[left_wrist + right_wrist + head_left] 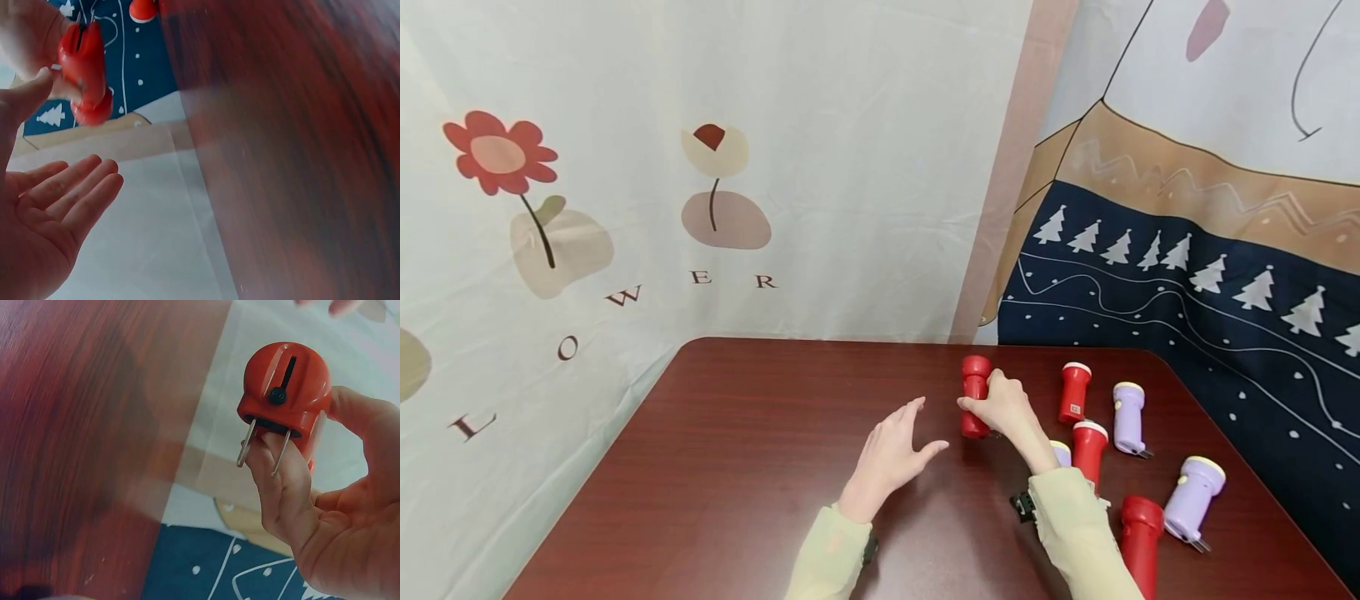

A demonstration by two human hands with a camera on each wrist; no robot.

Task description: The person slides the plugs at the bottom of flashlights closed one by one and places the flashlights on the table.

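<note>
My right hand (1009,412) grips a red flashlight (975,385) by its body, thumb on one side and fingers on the other, over the back part of the table. In the right wrist view the flashlight's tail shows a black slider (277,395) in a slot and two bare metal plug prongs (247,445) sticking out. My left hand (891,458) is apart from it to the left, palm turned toward it, fingers extended and thumb spread, holding nothing. The left wrist view shows the red flashlight (85,69) beyond the left thumb.
On the right of the brown table (737,467) are more red flashlights (1076,392) and lilac ones (1128,417), some with prongs out. My right sleeve (1078,525) partly covers a few. Printed cloth (850,167) hangs behind the table's far edge.
</note>
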